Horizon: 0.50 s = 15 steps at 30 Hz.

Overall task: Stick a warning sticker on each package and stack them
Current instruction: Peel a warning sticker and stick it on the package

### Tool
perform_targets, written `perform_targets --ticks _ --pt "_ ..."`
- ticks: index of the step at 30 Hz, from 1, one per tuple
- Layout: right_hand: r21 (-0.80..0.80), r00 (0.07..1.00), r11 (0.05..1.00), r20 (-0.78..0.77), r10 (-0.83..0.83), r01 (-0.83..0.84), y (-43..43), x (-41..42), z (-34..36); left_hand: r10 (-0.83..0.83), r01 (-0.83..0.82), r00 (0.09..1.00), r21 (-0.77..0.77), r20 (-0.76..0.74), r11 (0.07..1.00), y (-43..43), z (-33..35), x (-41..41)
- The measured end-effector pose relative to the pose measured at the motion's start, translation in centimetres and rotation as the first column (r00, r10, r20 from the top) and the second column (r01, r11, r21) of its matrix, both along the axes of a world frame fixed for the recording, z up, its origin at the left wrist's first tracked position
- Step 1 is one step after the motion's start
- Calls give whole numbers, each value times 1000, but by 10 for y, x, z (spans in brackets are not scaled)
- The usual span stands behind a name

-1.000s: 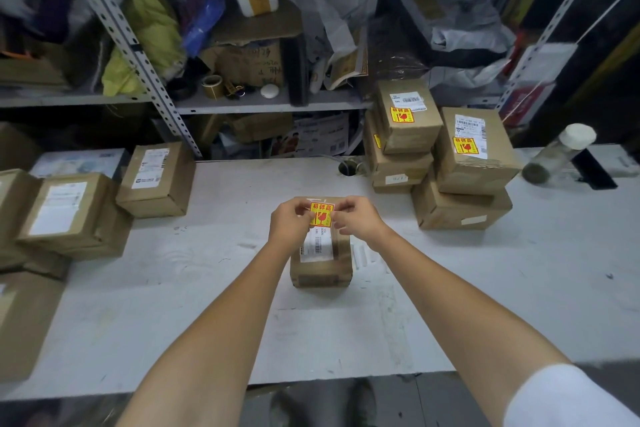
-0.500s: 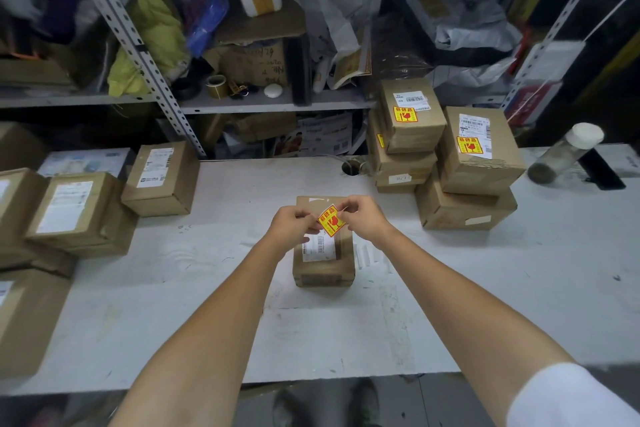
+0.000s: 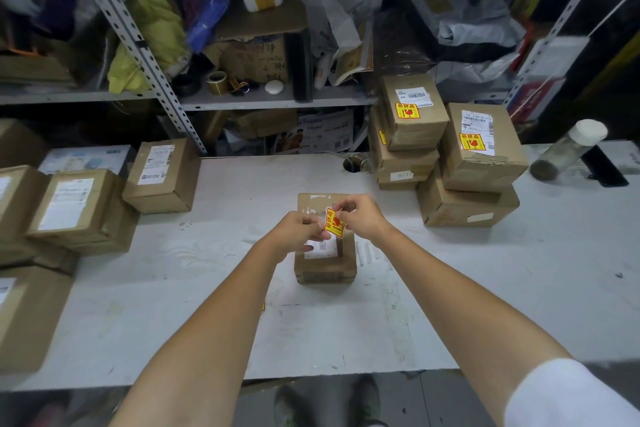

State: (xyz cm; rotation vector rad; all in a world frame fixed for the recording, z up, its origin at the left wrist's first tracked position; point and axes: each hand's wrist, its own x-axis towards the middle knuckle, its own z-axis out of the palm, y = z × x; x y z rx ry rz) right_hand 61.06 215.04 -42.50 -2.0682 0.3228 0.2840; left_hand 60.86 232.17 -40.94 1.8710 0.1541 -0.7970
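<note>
A small cardboard package [image 3: 325, 265] with a white label lies in the middle of the grey table [image 3: 485, 288]. Just above it I hold a yellow and red warning sticker [image 3: 334, 222], tilted. My right hand [image 3: 360, 217] pinches its upper edge. My left hand [image 3: 298, 231] pinches its lower left edge, where a strip of white backing shows. At the back right stands a stack of packages [image 3: 446, 156], several of which show yellow stickers. Packages without stickers [image 3: 79, 204] sit on the left.
A clear bottle with a white cap [image 3: 568, 149] lies at the far right beside a black object [image 3: 602, 165]. Metal shelving [image 3: 263, 100] crowded with bags, tape rolls and boxes rises behind the table. A round cable hole [image 3: 353, 163] is in the table near the stack.
The sticker has turned from flat and upright to tilted, and my hands have shifted slightly. White backing now shows under my left fingers. The package has not moved.
</note>
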Motion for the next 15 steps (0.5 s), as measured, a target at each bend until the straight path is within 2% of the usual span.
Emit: perform_targets --ticks 9,15 --pt "2 1000 1000 -12 13 -13 9 3 -1 8 -8 1000 -16 0 1000 -1 3 0" --pt "25 999 1000 34 6 -7 11 -2 2 125 -124 992 -54 16 991 2 3 0"
